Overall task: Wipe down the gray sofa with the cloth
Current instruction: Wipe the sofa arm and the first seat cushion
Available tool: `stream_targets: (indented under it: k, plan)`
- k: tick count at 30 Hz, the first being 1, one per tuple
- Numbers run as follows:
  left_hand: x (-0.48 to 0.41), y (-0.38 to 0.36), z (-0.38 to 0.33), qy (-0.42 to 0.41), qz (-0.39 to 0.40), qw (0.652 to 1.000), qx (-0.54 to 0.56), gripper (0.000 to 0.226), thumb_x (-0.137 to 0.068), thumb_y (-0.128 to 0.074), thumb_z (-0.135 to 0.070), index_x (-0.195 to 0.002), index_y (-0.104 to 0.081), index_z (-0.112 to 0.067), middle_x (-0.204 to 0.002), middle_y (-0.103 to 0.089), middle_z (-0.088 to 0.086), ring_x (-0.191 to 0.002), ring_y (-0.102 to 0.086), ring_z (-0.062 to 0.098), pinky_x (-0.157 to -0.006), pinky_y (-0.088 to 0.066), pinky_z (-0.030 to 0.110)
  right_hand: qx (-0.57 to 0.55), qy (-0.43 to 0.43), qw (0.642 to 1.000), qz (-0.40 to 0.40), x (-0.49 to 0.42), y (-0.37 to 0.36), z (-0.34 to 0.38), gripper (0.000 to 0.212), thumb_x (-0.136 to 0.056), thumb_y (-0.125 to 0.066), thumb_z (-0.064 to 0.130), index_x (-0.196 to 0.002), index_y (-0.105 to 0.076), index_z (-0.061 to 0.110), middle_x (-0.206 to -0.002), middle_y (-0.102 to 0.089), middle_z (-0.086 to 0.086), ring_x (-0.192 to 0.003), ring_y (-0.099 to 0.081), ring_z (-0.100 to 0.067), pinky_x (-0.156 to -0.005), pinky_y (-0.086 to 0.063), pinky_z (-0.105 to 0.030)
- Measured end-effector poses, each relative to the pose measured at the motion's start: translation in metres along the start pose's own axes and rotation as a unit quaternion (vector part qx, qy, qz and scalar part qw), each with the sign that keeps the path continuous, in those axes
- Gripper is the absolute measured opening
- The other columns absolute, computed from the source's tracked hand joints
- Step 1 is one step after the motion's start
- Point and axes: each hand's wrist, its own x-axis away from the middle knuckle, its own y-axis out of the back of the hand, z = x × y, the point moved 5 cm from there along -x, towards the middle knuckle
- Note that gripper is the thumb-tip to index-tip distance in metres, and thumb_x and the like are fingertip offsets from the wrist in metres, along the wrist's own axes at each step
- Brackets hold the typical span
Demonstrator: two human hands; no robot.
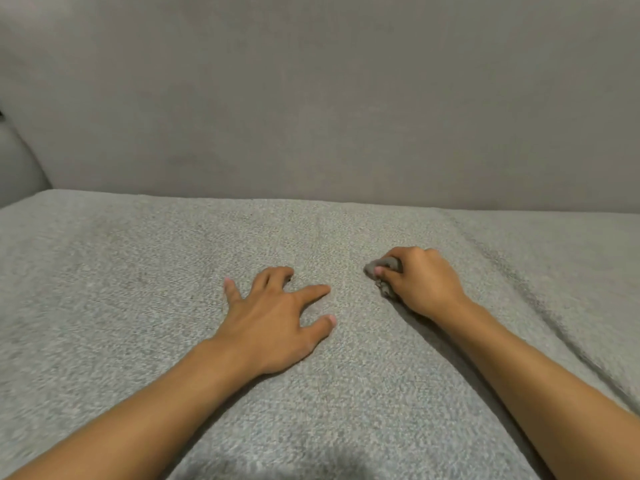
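- Sofa [145,292] fills the whole view: a flat seat in front and an upright backrest [311,98] behind it.
- Cloth [383,271] is a small gray wad lying on the seat, right of centre and well short of the backrest.
- Right hand [424,282] has its fingers curled round the cloth, bunching it into a lump and pressing it to the seat. Only its crumpled ends poke out by the thumb.
- Left hand [273,317] lies flat on the seat just beside it, holding nothing, with thumb, forefinger and little finger spread. It looks to be bracing.
- Progress is hard to judge, as no damp streak, dust line or change of shade marks off wiped from unwiped fabric. From the hand's place, the wiping seems to be on the middle of the seat. The backrest and the seat's outer parts likely remain.
- The seat fabric is nubbly and looped, pale gray-green, and soft enough to fold into long creases [519,292] on the right. The backrest weave looks smoother, flatter and a warmer gray.
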Motion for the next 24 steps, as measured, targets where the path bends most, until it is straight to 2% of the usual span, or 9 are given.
stream_targets:
  k: [3,5,9,11,14,17,19,21,24]
  plan:
    - [-0.01,0.001,0.005,0.003,-0.001,1.0,-0.003,0.065,-0.092,-0.029,-0.082,-0.153,-0.02,-0.06,-0.168,-0.014,0.0,-0.156,-0.004,0.02,-0.117,0.001,0.075,-0.121,0.055,0.984,0.12,0.004,-0.005,0.012,0.015,-0.092,-0.071,0.04,-0.096,-0.074,0.027,-0.086,-0.074,0.009,-0.083,-0.068,-0.009,-0.074,-0.056,-0.035]
    - [-0.024,0.003,0.007,0.009,-0.007,1.0,-0.006,0.066,-0.092,-0.029,-0.082,-0.153,-0.021,-0.06,-0.168,-0.014,0.001,-0.157,-0.005,0.021,-0.117,0.001,0.075,-0.133,0.075,0.975,0.161,0.006,-0.005,0.011,0.014,-0.09,-0.072,0.041,-0.094,-0.074,0.027,-0.083,-0.074,0.008,-0.079,-0.067,-0.006,-0.072,-0.055,-0.033]
    - [-0.051,0.005,0.003,0.009,-0.007,1.0,0.0,0.067,-0.092,-0.03,-0.082,-0.154,-0.022,-0.058,-0.17,-0.013,0.003,-0.157,-0.003,0.023,-0.117,0.004,0.075,-0.016,0.021,1.0,0.002,-0.026,-0.007,-0.014,0.018,-0.095,-0.063,0.046,-0.1,-0.071,0.031,-0.09,-0.073,0.005,-0.088,-0.066,-0.02,-0.069,-0.051,-0.036]
    - [-0.062,0.003,0.001,0.011,0.001,1.0,0.002,0.068,-0.091,-0.032,-0.082,-0.154,-0.022,-0.058,-0.17,-0.011,0.002,-0.157,-0.001,0.023,-0.117,0.005,0.075,0.017,0.005,0.999,-0.037,-0.038,-0.013,-0.015,0.021,-0.097,-0.059,0.046,-0.107,-0.069,0.031,-0.097,-0.073,-0.001,-0.093,-0.066,-0.028,-0.066,-0.045,-0.034]
    - [-0.082,0.004,0.002,0.013,0.013,1.0,-0.003,0.069,-0.09,-0.034,-0.083,-0.153,-0.023,-0.059,-0.17,-0.011,0.003,-0.157,-0.003,0.025,-0.116,0.003,0.076,0.059,0.035,0.997,-0.027,-0.044,-0.018,-0.005,0.021,-0.098,-0.056,0.046,-0.109,-0.068,0.032,-0.1,-0.073,0.0,-0.096,-0.066,-0.03,-0.067,-0.043,-0.033]
    - [-0.107,0.009,0.004,0.019,0.009,1.0,-0.006,0.068,-0.09,-0.035,-0.083,-0.153,-0.025,-0.06,-0.169,-0.013,0.004,-0.157,-0.005,0.027,-0.116,0.002,0.076,-0.023,0.1,0.993,0.052,-0.043,-0.018,0.003,0.019,-0.094,-0.063,0.048,-0.106,-0.068,0.035,-0.096,-0.073,0.009,-0.094,-0.066,-0.02,-0.076,-0.054,-0.04]
    - [-0.121,0.007,0.004,0.02,0.004,1.0,-0.003,0.066,-0.09,-0.035,-0.083,-0.152,-0.027,-0.06,-0.169,-0.015,0.004,-0.156,-0.007,0.028,-0.115,0.002,0.077,-0.051,0.111,0.989,0.088,-0.047,-0.018,0.002,0.019,-0.091,-0.065,0.05,-0.103,-0.069,0.036,-0.091,-0.072,0.013,-0.09,-0.065,-0.014,-0.076,-0.055,-0.04]
    - [-0.127,0.001,0.005,0.017,-0.008,1.0,-0.001,0.066,-0.09,-0.033,-0.083,-0.151,-0.026,-0.06,-0.168,-0.016,0.003,-0.156,-0.008,0.027,-0.115,0.002,0.077,-0.017,0.102,0.993,0.055,-0.062,-0.02,-0.003,0.019,-0.092,-0.064,0.051,-0.103,-0.068,0.036,-0.091,-0.072,0.011,-0.088,-0.065,-0.016,-0.072,-0.053,-0.037]
    - [-0.127,-0.007,0.01,0.012,-0.017,1.0,-0.009,0.067,-0.089,-0.025,-0.085,-0.152,-0.019,-0.062,-0.169,-0.014,0.002,-0.156,-0.006,0.025,-0.115,0.004,0.076,0.071,0.032,0.997,-0.027,-0.102,-0.026,-0.024,0.018,-0.096,-0.06,0.044,-0.106,-0.067,0.031,-0.099,-0.072,-0.003,-0.093,-0.066,-0.03,-0.067,-0.043,-0.034]
